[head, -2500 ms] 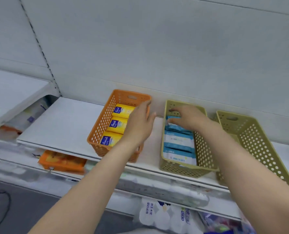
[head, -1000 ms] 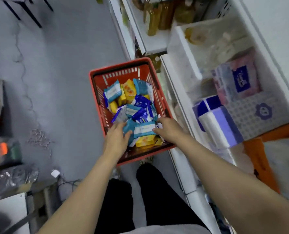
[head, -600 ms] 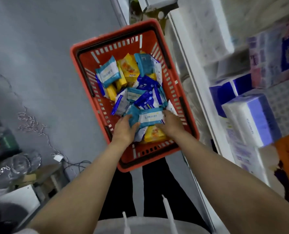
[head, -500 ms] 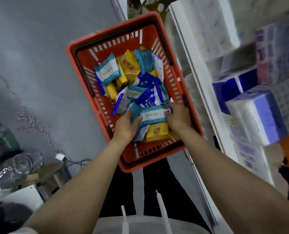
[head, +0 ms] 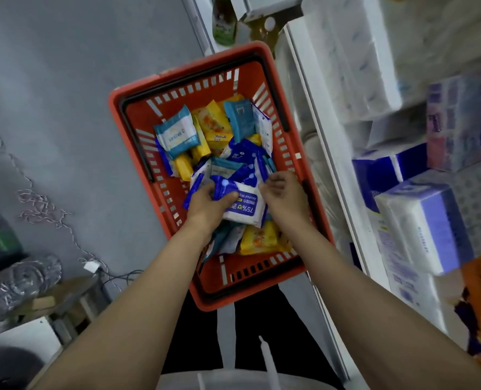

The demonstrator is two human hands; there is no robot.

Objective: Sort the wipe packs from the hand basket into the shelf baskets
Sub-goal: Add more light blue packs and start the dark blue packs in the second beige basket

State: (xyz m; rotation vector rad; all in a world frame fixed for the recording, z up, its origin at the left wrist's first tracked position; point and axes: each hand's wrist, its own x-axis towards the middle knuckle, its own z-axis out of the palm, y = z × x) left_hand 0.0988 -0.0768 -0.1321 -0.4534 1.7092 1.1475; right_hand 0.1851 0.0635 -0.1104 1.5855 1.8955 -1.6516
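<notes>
The red hand basket (head: 138, 91) sits on the floor in front of my legs, filled with several wipe packs in teal, yellow and dark blue. My left hand (head: 205, 205) grips the left end of a dark blue and white wipe pack (head: 246, 206) marked 75%, held just above the pile. My right hand (head: 285, 197) has its fingers curled at the right end of the same pack. A teal pack (head: 176, 135) and a yellow pack (head: 215, 122) lie at the basket's far end. No shelf baskets are in view.
White shelving (head: 326, 153) runs along the right, stacked with tissue and paper packs (head: 422, 226). Grey floor lies to the left, with cables (head: 42, 209) and clutter (head: 17, 282) at the lower left. My dark trousers (head: 261, 327) are below the basket.
I have turned from the shelf baskets down to the hand basket. The teal pack that both hands held half a second ago is gone from them; they now hold a dark blue pack.
</notes>
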